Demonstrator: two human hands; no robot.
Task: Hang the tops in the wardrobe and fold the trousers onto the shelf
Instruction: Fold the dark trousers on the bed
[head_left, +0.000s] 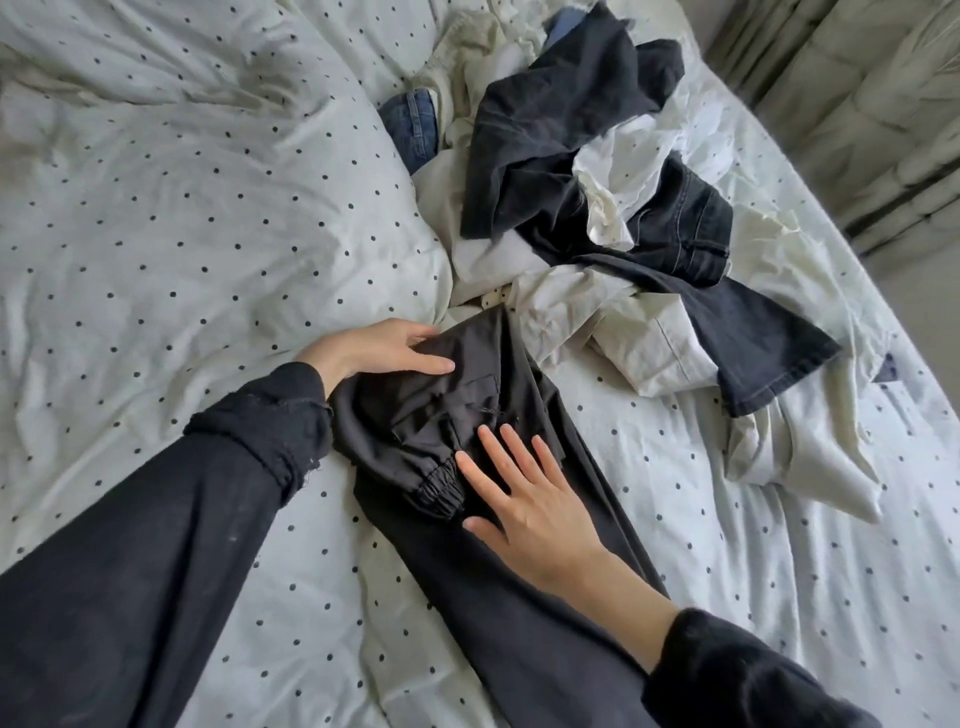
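A pair of black trousers (498, 597) lies lengthwise on the bed, its elastic cuff (439, 491) folded back onto the leg. My left hand (384, 345) holds the far end of the trousers, thumb on top and fingers tucked under the fabric. My right hand (530, 499) lies flat on the trousers with fingers straight and spread, just right of the cuff. Behind them a heap of clothes holds dark jeans (691, 228), a dark top (561, 109), white and cream garments (613, 322) and blue jeans (413, 124).
The bed is covered by a white duvet with small dark dots (182, 218), bunched up on the left. A flatter dotted sheet (779, 571) spreads to the right. Grey curtains (872, 104) hang beyond the bed's far right edge.
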